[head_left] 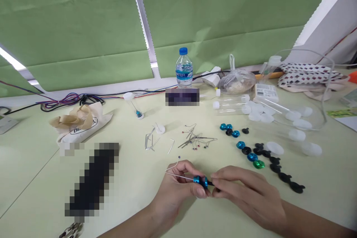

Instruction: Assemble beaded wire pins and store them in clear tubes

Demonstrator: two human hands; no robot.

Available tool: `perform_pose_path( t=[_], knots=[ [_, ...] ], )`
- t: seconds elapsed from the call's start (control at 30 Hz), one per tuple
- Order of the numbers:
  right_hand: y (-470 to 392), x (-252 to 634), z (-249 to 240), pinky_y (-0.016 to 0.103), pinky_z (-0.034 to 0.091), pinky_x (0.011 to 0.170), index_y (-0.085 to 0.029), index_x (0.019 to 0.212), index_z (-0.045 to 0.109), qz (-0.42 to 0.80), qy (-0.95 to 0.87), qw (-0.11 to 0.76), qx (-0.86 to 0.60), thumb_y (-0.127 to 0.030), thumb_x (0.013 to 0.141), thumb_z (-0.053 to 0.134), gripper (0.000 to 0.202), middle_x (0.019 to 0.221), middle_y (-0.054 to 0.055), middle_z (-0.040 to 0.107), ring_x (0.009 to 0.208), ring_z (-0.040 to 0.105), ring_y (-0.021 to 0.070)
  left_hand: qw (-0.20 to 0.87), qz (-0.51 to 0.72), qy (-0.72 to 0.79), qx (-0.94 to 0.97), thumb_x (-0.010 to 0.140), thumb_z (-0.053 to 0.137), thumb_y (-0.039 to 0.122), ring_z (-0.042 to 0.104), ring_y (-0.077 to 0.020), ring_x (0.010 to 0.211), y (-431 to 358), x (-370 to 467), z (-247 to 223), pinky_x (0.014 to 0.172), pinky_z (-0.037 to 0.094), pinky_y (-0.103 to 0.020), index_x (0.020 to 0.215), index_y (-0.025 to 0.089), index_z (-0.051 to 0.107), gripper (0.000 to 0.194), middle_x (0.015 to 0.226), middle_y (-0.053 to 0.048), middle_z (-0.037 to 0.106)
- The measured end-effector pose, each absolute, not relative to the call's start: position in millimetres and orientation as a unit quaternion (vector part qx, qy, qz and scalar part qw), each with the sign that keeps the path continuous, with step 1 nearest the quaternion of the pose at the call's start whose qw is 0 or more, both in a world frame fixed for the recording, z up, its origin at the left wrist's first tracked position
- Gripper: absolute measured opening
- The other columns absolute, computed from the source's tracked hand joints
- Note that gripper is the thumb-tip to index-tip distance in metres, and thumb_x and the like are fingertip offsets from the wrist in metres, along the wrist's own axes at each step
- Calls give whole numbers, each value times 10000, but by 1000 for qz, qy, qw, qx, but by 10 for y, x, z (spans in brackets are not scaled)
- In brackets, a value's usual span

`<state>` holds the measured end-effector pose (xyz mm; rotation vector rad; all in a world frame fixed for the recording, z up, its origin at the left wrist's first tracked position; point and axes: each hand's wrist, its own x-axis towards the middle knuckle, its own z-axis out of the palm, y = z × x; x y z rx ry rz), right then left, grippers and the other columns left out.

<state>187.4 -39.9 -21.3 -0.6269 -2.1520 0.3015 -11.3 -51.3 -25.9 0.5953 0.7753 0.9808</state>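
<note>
My left hand [174, 189] is closed around a blue metallic spool-shaped part [196, 179] with a dark middle. From its left end a thin bent wire [181, 176] sticks out, ending in a small eyelet. The fingers of my right hand [252, 195] pinch a small black piece [211, 184] at the part's other end, mostly hidden by the fingertips. Beyond my hands lies a pile of thin wires with eyelets [198, 140]. Bent hex keys [150, 141] rest left of the pile. Loose blue nuts [252, 157], a green nut [259, 164] and black winged pieces [285, 177] lie to the right.
A water bottle [184, 68] stands at the back. Clear tubes [231, 104] and white caps [312, 148] lie at the right. At the left are a cloth pouch [86, 122], a blurred dark object [92, 182], cables [64, 100] and a capped tube [134, 106].
</note>
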Motion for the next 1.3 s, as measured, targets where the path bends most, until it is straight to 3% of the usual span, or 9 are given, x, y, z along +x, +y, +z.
perform_pose_path(
  t=[0.37, 0.67, 0.83, 1.07, 1.3],
  knots=[
    [-359, 1807, -221, 166, 529, 555, -165, 997, 667, 185, -830, 449, -275, -203, 871, 596, 150, 806, 49, 666, 640, 648, 102, 737, 461, 367, 330, 558, 800, 26, 601, -117, 582, -510, -144, -263, 598, 466, -255, 689, 144, 641, 237, 629, 0, 677],
    [-430, 1816, -340, 242, 574, 632, -194, 1000, 600, 328, -782, 450, -281, -107, 876, 545, 161, 885, 56, 657, 772, 661, 159, 749, 461, 365, 306, 547, 813, 58, 609, -131, 568, -492, -126, -219, 606, 480, -283, 671, 134, 639, 227, 627, -14, 681],
    [-363, 1876, -289, 256, 576, 678, -143, 1075, 589, 244, -843, 430, -212, -17, 852, 525, 264, 902, 71, 674, 859, 648, 173, 755, 455, 358, 309, 523, 824, 54, 625, -140, 582, -497, -128, -221, 616, 486, -286, 663, 132, 632, 250, 631, -19, 691],
    [-283, 1946, -196, 284, 602, 696, -103, 923, 679, -71, -906, 398, -123, -71, 841, 575, 135, 887, 99, 690, 954, 637, 223, 764, 449, 342, 312, 553, 807, 33, 635, -140, 607, -501, -149, -243, 636, 481, -286, 676, 130, 636, 232, 663, -32, 712],
    [-277, 1951, -211, 296, 605, 702, -80, 907, 681, -75, -911, 389, -117, -61, 819, 602, 120, 885, 110, 683, 969, 629, 237, 758, 451, 357, 309, 536, 819, 48, 635, -137, 592, -510, -125, -189, 630, 484, -281, 655, 129, 627, 240, 637, -26, 709]
  ],
)
